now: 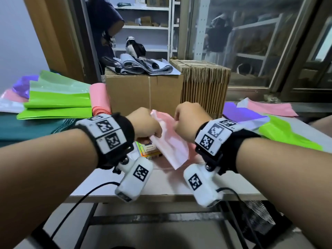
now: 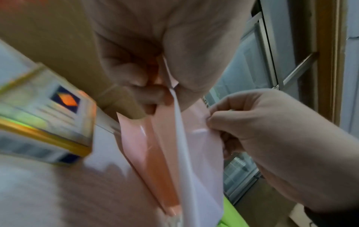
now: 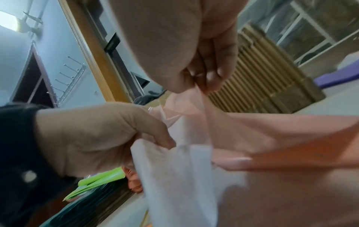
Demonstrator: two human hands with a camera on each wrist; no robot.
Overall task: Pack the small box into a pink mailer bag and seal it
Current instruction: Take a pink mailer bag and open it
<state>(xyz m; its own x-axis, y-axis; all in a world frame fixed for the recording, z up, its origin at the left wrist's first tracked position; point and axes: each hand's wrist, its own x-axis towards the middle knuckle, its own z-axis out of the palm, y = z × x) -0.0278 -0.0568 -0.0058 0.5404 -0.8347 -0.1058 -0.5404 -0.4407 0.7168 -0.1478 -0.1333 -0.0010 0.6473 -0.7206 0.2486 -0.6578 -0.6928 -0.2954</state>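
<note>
A pink mailer bag hangs between my two hands above the table, its lower corner pointing at me. My left hand pinches its left top edge, and my right hand pinches the right top edge. The left wrist view shows the pink mailer bag with its mouth parted and a white strip along the edge. In the right wrist view the pink mailer bag stretches between both hands. The small box, white with gold and orange print, lies on the table under the bag; the small box is blurred at left.
A big cardboard box and a bundle of flat cartons stand right behind my hands. Green, purple and pink mailers are stacked at left, more mailers at right. The table edge is near me.
</note>
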